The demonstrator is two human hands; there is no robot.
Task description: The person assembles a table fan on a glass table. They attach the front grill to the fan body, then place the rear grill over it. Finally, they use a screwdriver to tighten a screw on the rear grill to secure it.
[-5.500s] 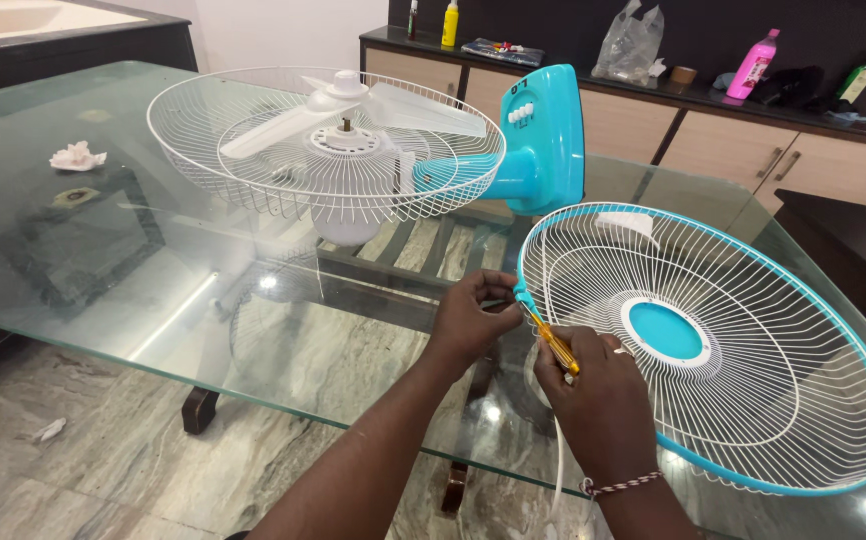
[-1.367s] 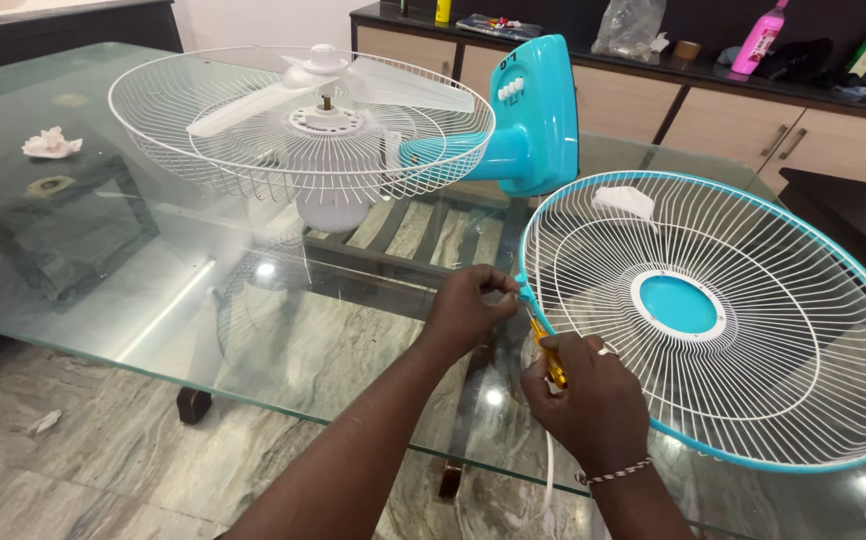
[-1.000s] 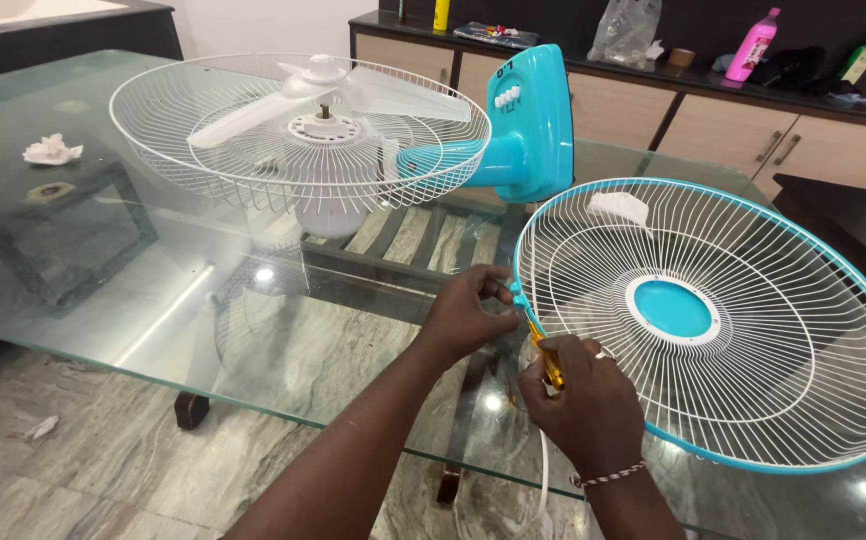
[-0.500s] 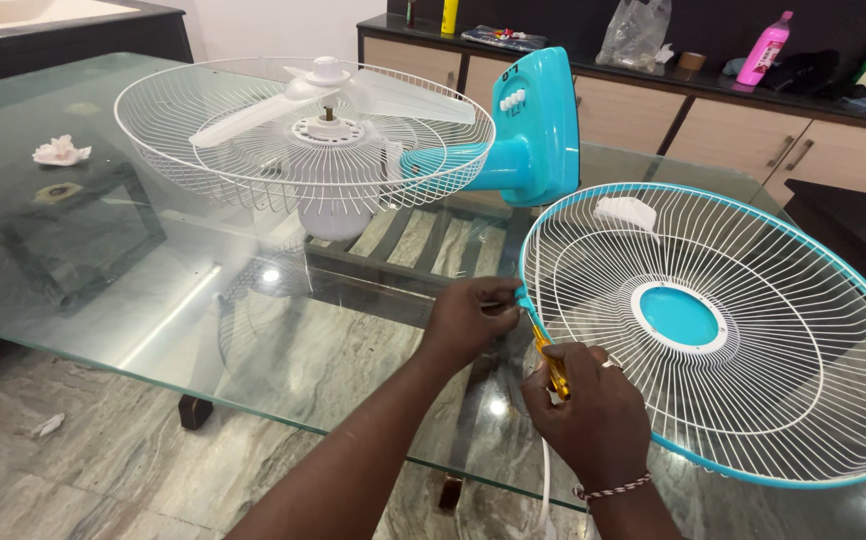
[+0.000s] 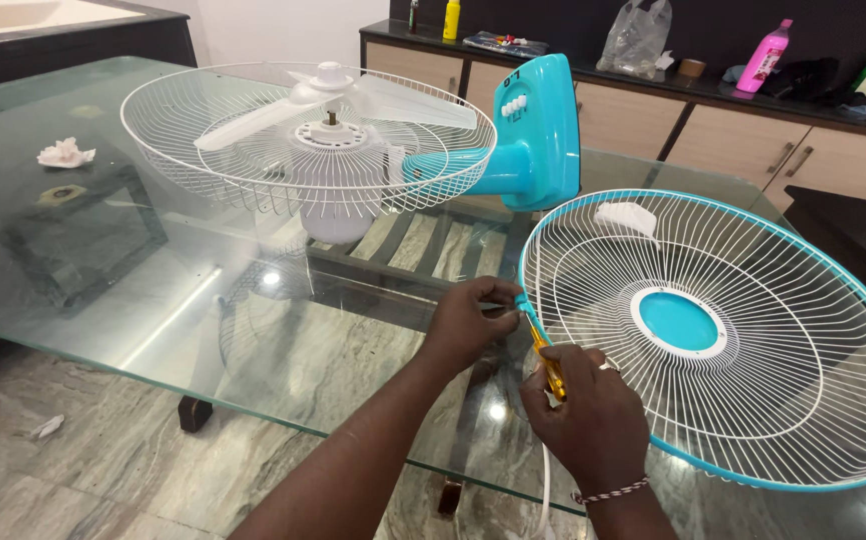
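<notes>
From the head camera, little has changed since half a second ago: both hands stay at the same spot on the rim of the front fan guard, and the view has only drifted slightly. The left hand is closed, pinching the guard's turquoise rim between thumb and fingertips at its leftmost point. The right hand is curled tight around the yellow, translucent handle of a screwdriver, whose tip meets the rim just beside the left fingers. A braided thread band circles the right wrist. The guard is a shallow dish of thin white radial wires with a round turquoise centre cap and a turquoise plastic ring; it lies tilted at the near right corner of the glass table. Toward the far edge lies the fan body, glossy turquoise plastic, with its white rear wire guard facing up and pale translucent blades inside. A crumpled white tissue sits near the table's left edge. Grey veined stone floor shows through the smooth, reflective glass.
</notes>
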